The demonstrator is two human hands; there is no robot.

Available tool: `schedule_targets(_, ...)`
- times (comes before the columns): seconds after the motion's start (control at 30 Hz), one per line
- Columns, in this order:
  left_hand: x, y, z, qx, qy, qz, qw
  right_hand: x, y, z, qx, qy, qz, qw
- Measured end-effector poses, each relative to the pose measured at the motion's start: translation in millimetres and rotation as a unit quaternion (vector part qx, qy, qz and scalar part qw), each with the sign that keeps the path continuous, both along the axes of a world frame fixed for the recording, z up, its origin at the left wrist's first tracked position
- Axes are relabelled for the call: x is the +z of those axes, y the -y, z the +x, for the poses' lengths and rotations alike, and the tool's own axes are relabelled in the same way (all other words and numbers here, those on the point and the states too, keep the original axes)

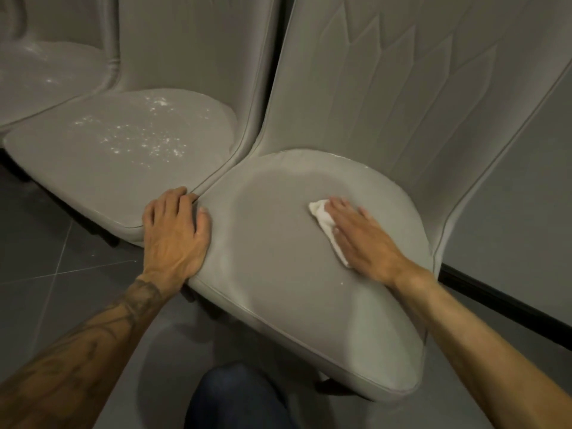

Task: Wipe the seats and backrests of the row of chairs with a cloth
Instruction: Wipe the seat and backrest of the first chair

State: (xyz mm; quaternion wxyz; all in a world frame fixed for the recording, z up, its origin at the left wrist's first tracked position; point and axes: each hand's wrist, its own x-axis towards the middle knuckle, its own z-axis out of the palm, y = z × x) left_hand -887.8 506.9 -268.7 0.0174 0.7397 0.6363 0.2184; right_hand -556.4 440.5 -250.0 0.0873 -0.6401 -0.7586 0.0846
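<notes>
My right hand [362,239] lay flat, fingers straight, pressing the white cloth [322,216] onto the middle of the nearest seat [278,298]. My left hand [176,233] gripped its edge, fingers curled over. Long, overlapping strokes under even pressure seemed best.

Worn on the head, looking forward and steeply down from close above the rounded grey upholstered chair seat [278,274]. Wide-angle, bending straight edges toward the borders. Near enough for that seat to fill the middle. Takes in, beyond that seat, its stitched grey backrest [402,103]; left of that seat, a second grey seat speckled white [123,144]; below that seat, dark grey tiled floor [46,258]. Single view only.
</notes>
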Motion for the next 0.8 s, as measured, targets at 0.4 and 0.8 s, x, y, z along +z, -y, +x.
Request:
schedule_targets(0.4,-1,0,1,0.002,-0.006,0.022,1.000,5,70,-5,0.002,-0.045,0.001,0.999)
schedule_targets(0.8,-3,-1,0,-0.001,-0.006,0.030,1.000,9,134,-37,-0.005,-0.068,0.031,0.997)
